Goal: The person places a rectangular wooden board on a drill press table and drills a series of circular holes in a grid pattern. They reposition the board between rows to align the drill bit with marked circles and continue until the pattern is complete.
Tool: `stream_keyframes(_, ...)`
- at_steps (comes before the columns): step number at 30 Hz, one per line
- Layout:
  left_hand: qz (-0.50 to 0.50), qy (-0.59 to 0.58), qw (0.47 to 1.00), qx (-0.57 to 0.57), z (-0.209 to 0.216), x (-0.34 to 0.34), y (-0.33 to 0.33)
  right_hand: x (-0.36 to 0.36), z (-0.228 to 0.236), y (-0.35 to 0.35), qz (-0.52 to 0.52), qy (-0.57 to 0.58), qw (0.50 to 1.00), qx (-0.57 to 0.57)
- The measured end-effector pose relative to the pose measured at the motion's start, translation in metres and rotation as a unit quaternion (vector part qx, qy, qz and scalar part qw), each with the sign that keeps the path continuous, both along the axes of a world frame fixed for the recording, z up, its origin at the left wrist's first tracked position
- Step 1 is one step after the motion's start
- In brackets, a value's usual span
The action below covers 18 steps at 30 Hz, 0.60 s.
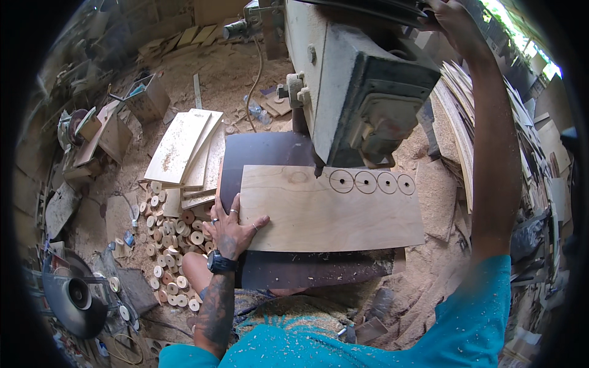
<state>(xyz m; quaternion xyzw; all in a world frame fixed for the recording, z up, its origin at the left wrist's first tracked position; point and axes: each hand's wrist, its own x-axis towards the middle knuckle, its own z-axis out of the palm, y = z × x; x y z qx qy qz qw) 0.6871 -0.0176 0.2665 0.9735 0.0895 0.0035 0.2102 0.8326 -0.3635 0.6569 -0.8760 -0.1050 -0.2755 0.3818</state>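
Bracing the left edge of a plywood board [331,214] with the left hand [230,236], wrist bent little and forearm angled up from the lower edge of the view. Thumb stretched to the right over the board, index finger laid along its edge, remaining fingers fanned out to the left near the rim of the dark surface [264,150]; spread wide overall, pressing rather than gripping. Rings on the fingers, a black watch [221,262] at the wrist, tattoos along the forearm.

Raised high on the other side: the right arm, nearly straight up from a teal sleeve [472,313], bent inward at the top toward the drill press [362,92]. Near the upper edge, right hand [451,18] set against a black rim [374,8], fingers partly hidden; cannot tell how firmly closed.

Lying flat on the dark surface, lengthwise from left to right: the board, with a row of four ringed circles [366,182] near its far edge, each with a dark centre. Just left of that row, the drill tip [318,170], above or against the wood; cannot tell which. Beyond the left hand, heaped wooden discs [178,236] and stacked pale boards [184,144].
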Motion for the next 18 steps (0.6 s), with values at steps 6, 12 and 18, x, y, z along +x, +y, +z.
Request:
stream_keyframes(6,0.01,0.005,1.0,0.0,-0.001,-0.001,-0.003,-0.009,-0.006,-0.005,0.019,-0.028,0.999,0.027)
stream_keyframes(12,0.012,0.023,1.0,-0.001,0.002,0.0,-0.004,-0.014,-0.016,-0.02,0.049,-0.137,0.989,0.021)
stream_keyframes(18,0.034,0.031,0.999,-0.016,0.002,-0.004,-0.01,-0.058,-0.068,-0.033,0.198,-0.202,0.915,0.287)
